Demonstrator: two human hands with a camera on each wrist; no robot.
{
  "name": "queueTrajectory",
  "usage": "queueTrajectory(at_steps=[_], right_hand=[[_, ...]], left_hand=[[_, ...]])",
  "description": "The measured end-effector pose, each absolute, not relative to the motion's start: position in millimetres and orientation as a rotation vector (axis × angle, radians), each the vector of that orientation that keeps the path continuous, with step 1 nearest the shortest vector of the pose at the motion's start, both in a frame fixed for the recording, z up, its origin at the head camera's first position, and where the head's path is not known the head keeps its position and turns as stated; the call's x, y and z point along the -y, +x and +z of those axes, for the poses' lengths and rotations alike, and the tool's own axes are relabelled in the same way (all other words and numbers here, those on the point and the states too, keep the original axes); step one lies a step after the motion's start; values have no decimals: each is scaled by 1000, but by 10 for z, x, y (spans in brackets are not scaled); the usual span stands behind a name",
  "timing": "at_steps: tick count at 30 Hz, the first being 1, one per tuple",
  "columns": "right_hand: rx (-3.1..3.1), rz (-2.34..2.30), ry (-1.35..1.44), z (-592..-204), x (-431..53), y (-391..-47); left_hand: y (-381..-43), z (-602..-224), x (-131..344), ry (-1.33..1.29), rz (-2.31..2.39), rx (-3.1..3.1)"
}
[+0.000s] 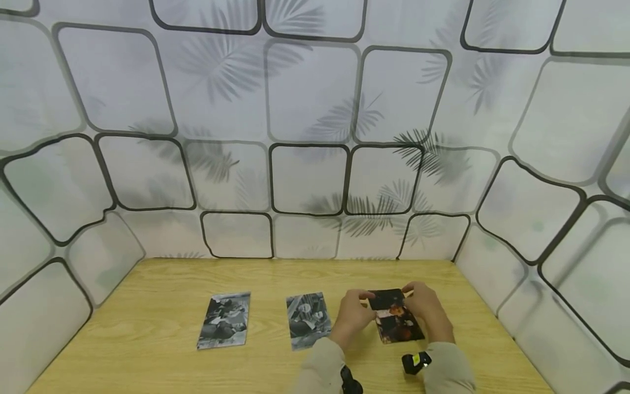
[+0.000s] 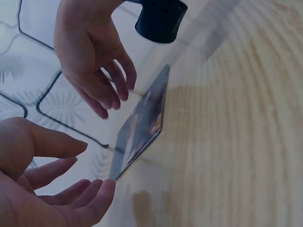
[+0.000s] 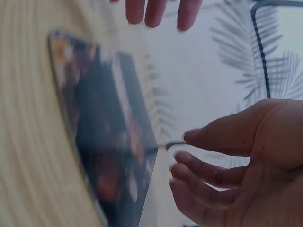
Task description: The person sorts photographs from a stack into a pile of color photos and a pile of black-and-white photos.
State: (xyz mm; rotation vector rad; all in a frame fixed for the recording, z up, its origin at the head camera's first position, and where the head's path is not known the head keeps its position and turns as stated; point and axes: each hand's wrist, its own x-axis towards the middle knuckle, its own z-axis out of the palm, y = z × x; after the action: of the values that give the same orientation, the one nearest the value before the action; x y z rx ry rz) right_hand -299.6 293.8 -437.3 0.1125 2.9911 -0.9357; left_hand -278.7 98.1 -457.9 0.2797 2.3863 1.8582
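A small stack of dark colour photos (image 1: 394, 317) lies flat on the wooden table, toward the right in the head view. Its layered edge shows in the left wrist view, where the photo stack (image 2: 144, 123) lies beside both hands. My left hand (image 1: 352, 314) is at the stack's left side, fingers loosely bent, a fingertip touching or nearly touching a corner. On the opposite side is my right hand (image 1: 427, 307), its thumb and fingers relaxed. In the right wrist view, the right hand (image 3: 222, 165) appears slightly apart from the stack, with no photo between its fingers.
Two black-and-white photos, one at the far left (image 1: 225, 320) and one in the middle (image 1: 308, 320), lie on the table (image 1: 162, 312). Patterned curtain walls (image 1: 310, 180) enclose the table at the back and sides. Black devices (image 1: 415, 362) sit at both wrists.
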Motion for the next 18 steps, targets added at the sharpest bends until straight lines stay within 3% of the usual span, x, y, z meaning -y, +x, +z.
queueTrajectory(at_steps=[8,18], right_hand=[[-2695,-1392,-16,-4273,-2514,-2965],[-2498,-1503,-160,-4345,-2031,-2951]], left_hand=[[-2847,-4399,-606,215,1722,-2477],[-2935,-4336,-67,171,1647,-2539]])
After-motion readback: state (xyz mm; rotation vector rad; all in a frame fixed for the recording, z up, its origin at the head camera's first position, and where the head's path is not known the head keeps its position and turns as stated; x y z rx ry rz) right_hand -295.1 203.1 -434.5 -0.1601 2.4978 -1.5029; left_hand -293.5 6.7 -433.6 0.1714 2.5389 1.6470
